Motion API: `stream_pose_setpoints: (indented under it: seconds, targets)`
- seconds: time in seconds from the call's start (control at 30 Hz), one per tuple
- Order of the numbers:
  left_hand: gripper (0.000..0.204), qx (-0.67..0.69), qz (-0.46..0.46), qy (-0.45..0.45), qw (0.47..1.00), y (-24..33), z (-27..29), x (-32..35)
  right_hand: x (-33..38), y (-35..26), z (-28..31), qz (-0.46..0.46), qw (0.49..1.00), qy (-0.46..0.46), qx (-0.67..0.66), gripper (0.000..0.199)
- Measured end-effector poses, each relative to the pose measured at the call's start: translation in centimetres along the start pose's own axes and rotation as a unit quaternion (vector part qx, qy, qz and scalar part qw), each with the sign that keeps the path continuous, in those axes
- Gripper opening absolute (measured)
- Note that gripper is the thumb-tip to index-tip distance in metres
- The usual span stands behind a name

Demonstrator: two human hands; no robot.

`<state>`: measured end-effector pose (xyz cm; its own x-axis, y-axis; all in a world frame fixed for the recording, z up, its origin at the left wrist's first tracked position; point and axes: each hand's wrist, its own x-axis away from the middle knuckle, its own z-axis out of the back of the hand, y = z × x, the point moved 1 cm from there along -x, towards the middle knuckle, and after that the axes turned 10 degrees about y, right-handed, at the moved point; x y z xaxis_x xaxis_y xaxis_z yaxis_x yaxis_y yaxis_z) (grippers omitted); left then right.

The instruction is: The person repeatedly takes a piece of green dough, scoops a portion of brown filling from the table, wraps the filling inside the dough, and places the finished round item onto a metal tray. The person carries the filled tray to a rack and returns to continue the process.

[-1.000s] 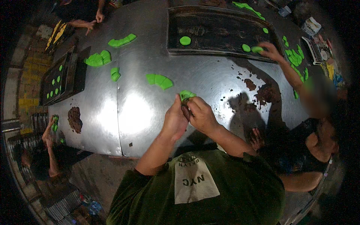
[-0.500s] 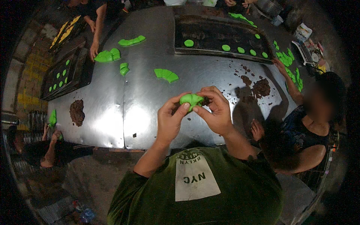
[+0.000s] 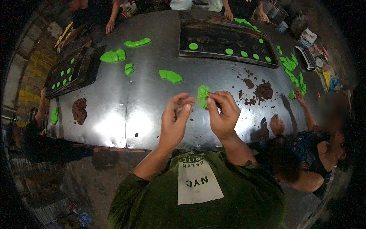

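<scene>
Rt hand (image 3: 223,114) pinches a small, folded lump of bright green dough (image 3: 203,96) by its right edge, thumb and forefinger closed on it. Lump sits just above centre of frame, lifted over the metal table. Lt hand (image 3: 174,120) is just left of it, fingers loosely curled, holding nothing I can see; fingertips near the lump, not touching.

Handling, my read: light, soft, pliable. Creased surface suggests it dents and tears under a hard pinch. Prob slightly tacky, not slippery. Best taken w/ broad finger pads across the thick middle, not the thin edge, and supported from below.

Surface: large shiny sheet-steel table (image 3: 114,114), seams visible, strong glare lower left. Likely slick. Brown crumbly paste patches (image 3: 263,91) right of centre, another brown mound (image 3: 79,110) at left. Green dough slabs (image 3: 170,75) upper centre and upper left, more strips (image 3: 291,65) at right.

Dark rectangular baking tray (image 3: 225,32) top centre w/ small green discs (image 3: 193,46) in a row; second dark tray (image 3: 85,70) upper left, also w/ discs.

Room: dim, crowded. Other people's hands at top edge and right; one person sits lower right, hand (image 3: 276,125) on table edge. Floor dark, cluttered.
</scene>
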<state>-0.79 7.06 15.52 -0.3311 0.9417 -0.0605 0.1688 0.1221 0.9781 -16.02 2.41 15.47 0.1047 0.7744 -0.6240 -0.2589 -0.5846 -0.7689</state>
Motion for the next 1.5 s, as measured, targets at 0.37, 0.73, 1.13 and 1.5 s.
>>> stream_pose_setpoints:
  seconds: [0.37, 0.73, 1.13, 1.5]
  targets:
    - [0.015, 0.104, 0.119, -0.169, 0.973, -0.6, 0.0, -0.6, -3.5, -1.2, 3.5, -0.031, 0.939, -0.26, -0.224, 0.021]
    - [0.04, 0.026, 0.106, 0.113, 0.988, -1.0, -0.4, -1.0, 0.6, -3.6, 0.3, 0.077, 0.983, -0.168, 0.009, 0.021]
    - [0.055, 0.215, 0.392, -0.019, 0.895, -7.2, -1.4, -1.3, -0.6, -2.1, 1.0, -0.006, 0.953, -0.293, 0.076, 0.016]
    - [0.06, -0.061, 0.422, -0.004, 0.905, -19.3, 0.4, 0.4, 7.1, 12.8, 2.9, -0.086, 0.909, -0.332, 0.238, 0.015]
